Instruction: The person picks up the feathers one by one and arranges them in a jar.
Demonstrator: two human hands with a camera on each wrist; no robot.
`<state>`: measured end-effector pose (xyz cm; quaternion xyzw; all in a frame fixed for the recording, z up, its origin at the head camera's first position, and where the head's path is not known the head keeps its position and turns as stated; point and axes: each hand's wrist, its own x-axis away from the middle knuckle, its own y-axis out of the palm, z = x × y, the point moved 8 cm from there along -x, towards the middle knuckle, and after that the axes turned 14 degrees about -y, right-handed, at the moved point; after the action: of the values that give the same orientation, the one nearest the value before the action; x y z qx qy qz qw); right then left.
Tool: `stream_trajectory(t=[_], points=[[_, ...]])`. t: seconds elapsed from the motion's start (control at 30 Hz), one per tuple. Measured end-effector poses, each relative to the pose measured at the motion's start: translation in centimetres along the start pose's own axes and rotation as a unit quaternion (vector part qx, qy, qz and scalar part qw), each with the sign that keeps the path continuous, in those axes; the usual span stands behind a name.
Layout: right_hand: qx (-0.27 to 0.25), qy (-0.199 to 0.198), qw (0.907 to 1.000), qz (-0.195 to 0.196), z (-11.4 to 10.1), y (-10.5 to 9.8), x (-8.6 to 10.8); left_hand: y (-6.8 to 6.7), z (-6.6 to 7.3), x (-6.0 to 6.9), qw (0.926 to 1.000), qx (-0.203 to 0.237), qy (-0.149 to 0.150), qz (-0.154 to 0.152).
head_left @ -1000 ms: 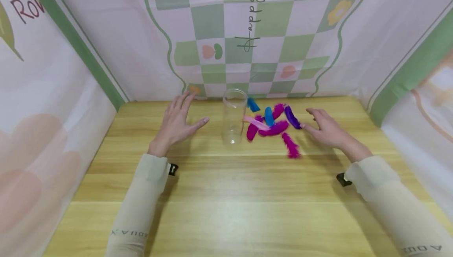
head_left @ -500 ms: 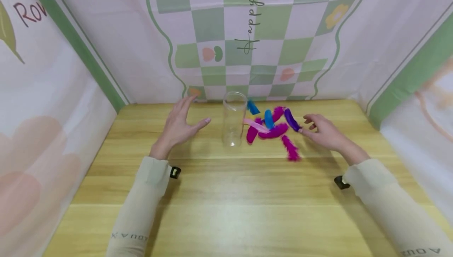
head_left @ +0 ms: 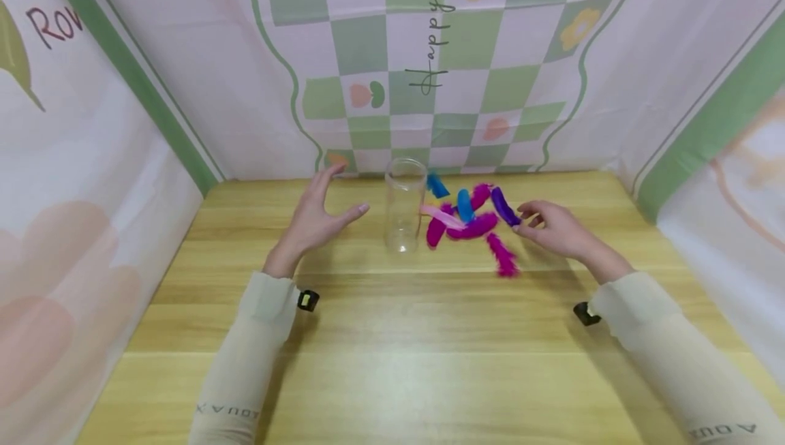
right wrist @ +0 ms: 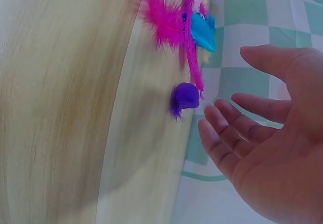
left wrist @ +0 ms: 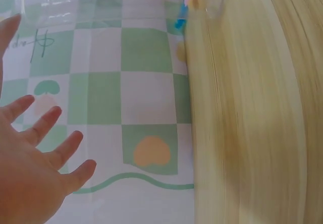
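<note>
A clear glass cylinder [head_left: 405, 210] stands upright near the back of the table. My left hand [head_left: 315, 217] hovers to its left, thumb spread toward the glass but apart from it; in the left wrist view this hand [left wrist: 38, 163] has its fingers extended. On the right, my right hand [head_left: 555, 230] is at the near end of a purple feather [head_left: 505, 206]. The right wrist view has that hand [right wrist: 272, 143] with fingers loosely bent and a small gap before the purple feather [right wrist: 185, 97]. Whether a fingertip touches it cannot be told from the head view.
Between glass and right hand lie magenta feathers [head_left: 475, 225], blue feathers [head_left: 465, 205] and a pale pink feather [head_left: 444, 216]. One magenta feather [head_left: 504, 255] lies nearer the front. A checked cloth [head_left: 411, 56] hangs behind the wooden table [head_left: 392, 336].
My right hand has moved slightly left toward the purple feather, its fingers and thumb drawing closer together. The left hand has shifted slightly toward the glass. The feathers and glass have stayed in place.
</note>
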<state>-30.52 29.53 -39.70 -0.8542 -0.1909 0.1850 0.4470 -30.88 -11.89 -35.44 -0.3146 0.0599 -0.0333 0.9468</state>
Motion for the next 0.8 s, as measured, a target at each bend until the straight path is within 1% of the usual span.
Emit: stream_trajectory(t=[0.23,0.43,0.67,0.8], points=[[-0.006,0.003,1.0,-0.006,0.2,0.6,0.0,0.9,0.2,-0.1,0.9991,0.038,0.006,-0.018],[-0.009,-0.007,0.9999,-0.007,0.0,0.9,-0.1,1.4,0.6,-0.2,0.9985,0.045,0.022,-0.022],[-0.003,-0.014,0.9998,-0.012,0.0,1.0,-0.4,1.5,1.1,-0.3,0.998,0.044,0.037,-0.025],[-0.002,-0.018,0.9996,-0.019,-0.1,1.2,-0.6,1.5,1.4,-0.4,0.9971,0.053,0.046,-0.03]])
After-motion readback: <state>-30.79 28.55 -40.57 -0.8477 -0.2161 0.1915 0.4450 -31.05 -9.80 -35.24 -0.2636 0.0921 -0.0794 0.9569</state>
